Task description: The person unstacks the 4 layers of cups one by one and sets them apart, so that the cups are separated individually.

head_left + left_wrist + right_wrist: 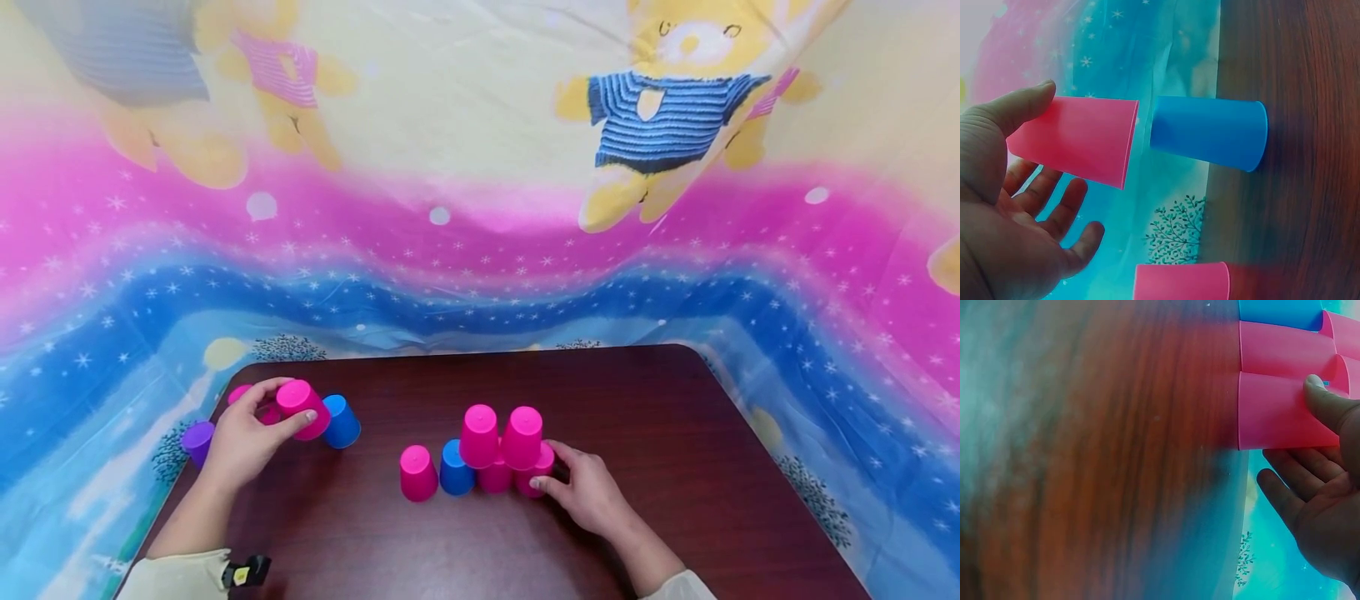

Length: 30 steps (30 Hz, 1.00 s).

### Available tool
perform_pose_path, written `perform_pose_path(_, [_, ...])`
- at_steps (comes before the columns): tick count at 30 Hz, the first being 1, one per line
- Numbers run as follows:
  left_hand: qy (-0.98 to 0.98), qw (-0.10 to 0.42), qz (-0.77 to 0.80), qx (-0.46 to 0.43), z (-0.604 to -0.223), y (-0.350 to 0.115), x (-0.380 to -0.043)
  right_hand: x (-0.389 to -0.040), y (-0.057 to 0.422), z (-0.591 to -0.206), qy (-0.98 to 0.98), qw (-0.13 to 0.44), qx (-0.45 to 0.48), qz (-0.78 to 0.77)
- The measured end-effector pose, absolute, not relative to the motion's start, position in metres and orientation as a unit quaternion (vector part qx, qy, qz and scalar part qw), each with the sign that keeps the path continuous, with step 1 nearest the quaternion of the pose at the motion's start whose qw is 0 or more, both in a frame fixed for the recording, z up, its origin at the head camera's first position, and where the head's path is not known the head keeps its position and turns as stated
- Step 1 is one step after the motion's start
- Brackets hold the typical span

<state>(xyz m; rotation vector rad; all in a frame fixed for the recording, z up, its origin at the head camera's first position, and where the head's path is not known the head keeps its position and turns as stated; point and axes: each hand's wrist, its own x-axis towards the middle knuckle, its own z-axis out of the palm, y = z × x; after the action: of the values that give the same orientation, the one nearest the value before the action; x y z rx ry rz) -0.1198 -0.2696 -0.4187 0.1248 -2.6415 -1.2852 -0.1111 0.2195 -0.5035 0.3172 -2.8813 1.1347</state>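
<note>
My left hand point(243, 437) grips an upside-down pink cup point(302, 408) between thumb and fingers. In the left wrist view this pink cup point(1082, 137) is raised off the table, beside a standing blue cup point(1210, 131). At the table's middle, two pink cups point(480, 435) sit upside down over a lower row with a blue cup point(456, 468) at its left. My right hand point(592, 492) holds the row's rightmost pink cup point(1285, 412), thumb on one side and fingers on the other. A single pink cup point(418, 473) stands left of the blue one.
Near the left edge of the dark wood table point(360, 533) stand a purple cup point(198, 442) and another pink cup point(238, 392), partly hidden by my left hand. A patterned cloth point(465, 250) with bears hangs behind the table and along its sides.
</note>
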Motion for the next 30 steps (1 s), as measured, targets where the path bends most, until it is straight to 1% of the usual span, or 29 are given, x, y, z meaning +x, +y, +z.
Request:
perform_pose_path(14, [-0.892, 0.107, -0.434, 0.067, -0.425, -0.279, -0.121, -0.112, 0.220, -0.504, -0.924, 0.017, 0.105, 0.368])
perform_pose_path(30, [-0.891, 0.099, -0.434, 0.090, -0.439, -0.290, -0.124, -0.110, 0.220, -0.501, -0.924, 0.012, 0.105, 0.368])
